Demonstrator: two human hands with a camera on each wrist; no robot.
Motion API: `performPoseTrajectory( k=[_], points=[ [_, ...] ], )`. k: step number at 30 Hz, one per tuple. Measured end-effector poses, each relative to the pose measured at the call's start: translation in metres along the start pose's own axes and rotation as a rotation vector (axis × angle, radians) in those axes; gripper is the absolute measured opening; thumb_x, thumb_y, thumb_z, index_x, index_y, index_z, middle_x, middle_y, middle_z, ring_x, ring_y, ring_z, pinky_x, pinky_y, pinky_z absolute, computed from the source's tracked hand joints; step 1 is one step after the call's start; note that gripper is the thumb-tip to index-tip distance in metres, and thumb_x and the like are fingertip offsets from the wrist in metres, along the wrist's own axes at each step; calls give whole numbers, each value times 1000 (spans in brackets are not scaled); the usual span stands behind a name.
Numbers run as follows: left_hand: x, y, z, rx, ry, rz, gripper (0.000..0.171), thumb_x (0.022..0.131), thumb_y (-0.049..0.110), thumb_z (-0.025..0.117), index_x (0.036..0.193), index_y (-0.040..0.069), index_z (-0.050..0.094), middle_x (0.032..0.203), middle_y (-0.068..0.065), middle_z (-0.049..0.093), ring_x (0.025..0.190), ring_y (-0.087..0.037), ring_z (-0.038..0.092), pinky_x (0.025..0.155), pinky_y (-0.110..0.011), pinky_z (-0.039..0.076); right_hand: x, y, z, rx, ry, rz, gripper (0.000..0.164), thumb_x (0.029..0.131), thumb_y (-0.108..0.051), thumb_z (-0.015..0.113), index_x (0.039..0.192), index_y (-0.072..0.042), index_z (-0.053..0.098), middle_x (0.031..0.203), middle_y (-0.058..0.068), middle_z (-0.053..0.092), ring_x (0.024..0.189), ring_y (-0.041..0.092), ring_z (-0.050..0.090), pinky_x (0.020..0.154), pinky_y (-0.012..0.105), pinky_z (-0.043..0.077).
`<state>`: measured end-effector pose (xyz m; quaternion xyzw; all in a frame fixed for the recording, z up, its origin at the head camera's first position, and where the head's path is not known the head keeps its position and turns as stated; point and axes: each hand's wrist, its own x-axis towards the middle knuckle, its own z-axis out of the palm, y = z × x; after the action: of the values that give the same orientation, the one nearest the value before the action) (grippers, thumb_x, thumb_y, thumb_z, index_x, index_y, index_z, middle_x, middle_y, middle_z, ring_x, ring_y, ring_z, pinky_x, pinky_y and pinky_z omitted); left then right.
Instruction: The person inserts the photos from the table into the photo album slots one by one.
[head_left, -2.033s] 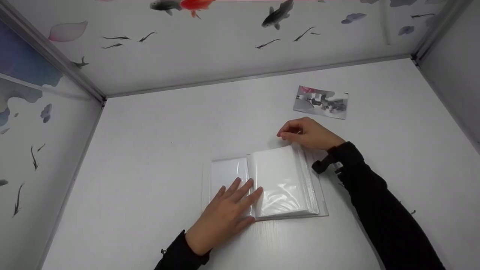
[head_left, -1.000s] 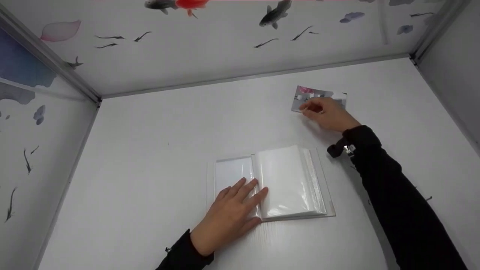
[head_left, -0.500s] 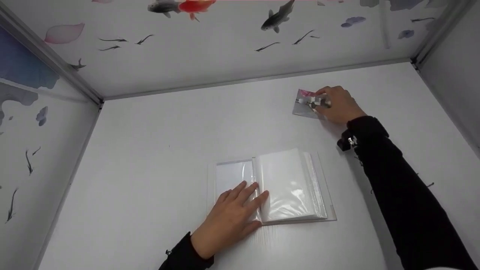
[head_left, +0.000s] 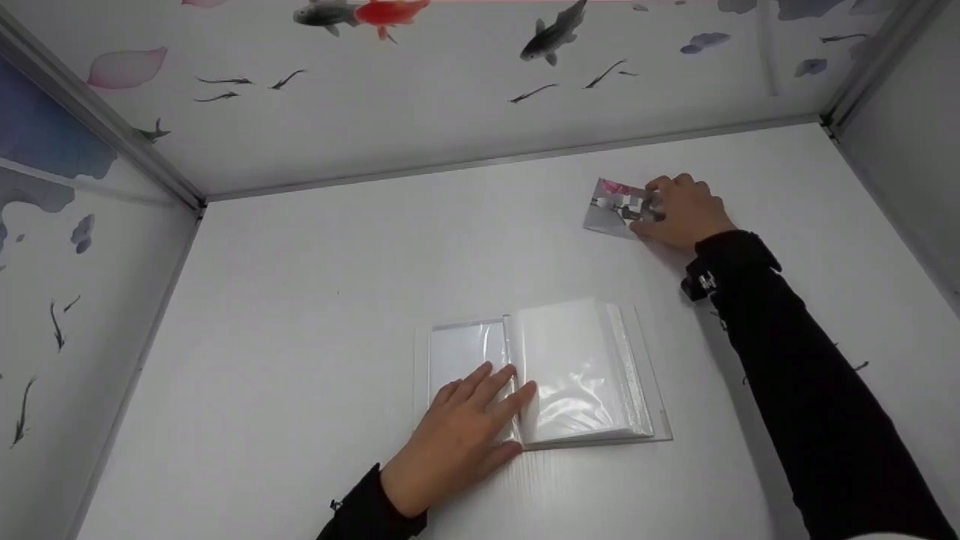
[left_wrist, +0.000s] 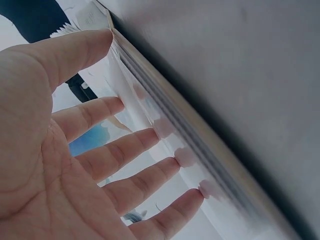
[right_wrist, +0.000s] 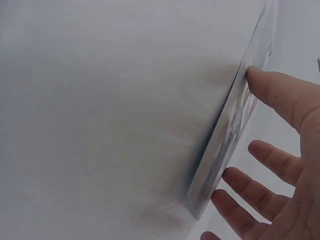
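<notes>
A small photo album (head_left: 566,352) with clear plastic sleeves lies open on the white table. My left hand (head_left: 446,442) rests on its left page near the spine, fingers spread and straight. In the left wrist view, those fingertips touch the glossy sleeve. Farther back at the right lies a photo print (head_left: 611,210) in grey tones with a pink patch. My right hand (head_left: 686,214) covers its right part. In the right wrist view, the thumb meets one edge of the photo (right_wrist: 220,150) while fingertips touch the opposite edge. The photo looks flat or nearly flat on the table.
White panels with painted fish stand behind the table (head_left: 300,300) and at its left. A plain panel (head_left: 907,150) borders the right side. Black sleeves (head_left: 795,375) cover both forearms, and a dark device (head_left: 697,281) is strapped to the right wrist.
My right hand has gone from beside the album's top edge to the photo, moving back and right, and now holds its edges. My left hand stays on the album.
</notes>
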<state>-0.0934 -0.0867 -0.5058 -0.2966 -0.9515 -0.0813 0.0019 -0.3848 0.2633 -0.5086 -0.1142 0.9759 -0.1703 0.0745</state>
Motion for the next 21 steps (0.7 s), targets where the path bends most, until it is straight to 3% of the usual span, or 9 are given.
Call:
performPoseTrajectory(
  k=[10,13,19,21],
  points=[
    [0,-1,0,0,-12,1,68,93,46,68,153,28,42,156,-6,44,144,-32,43,101,-54,48,-7,-4,-7,12,-103,120,99,79,-70,69,139,4,39,125,37,46,114,52,40,94,66,38],
    [0,0,1,4,-18,-1,68,93,46,68,153,29,41,156,-6,44,144,-32,43,101,-55,47,-13,-2,-11,48,-134,150,99,78,-71,69,134,5,41,121,35,52,108,49,45,87,60,41],
    [0,0,1,9,-17,0,68,93,46,68,153,28,42,156,-7,44,144,-32,42,102,-55,47,-19,1,-17,130,-164,163,85,76,-67,75,112,8,59,95,18,63,81,27,51,61,34,44],
    [0,1,1,9,-17,-2,68,93,46,68,153,28,42,156,-7,44,144,-32,42,101,-55,47,-20,1,-18,141,-169,143,83,78,-63,76,113,10,61,99,21,65,85,28,55,66,37,49]
  ],
)
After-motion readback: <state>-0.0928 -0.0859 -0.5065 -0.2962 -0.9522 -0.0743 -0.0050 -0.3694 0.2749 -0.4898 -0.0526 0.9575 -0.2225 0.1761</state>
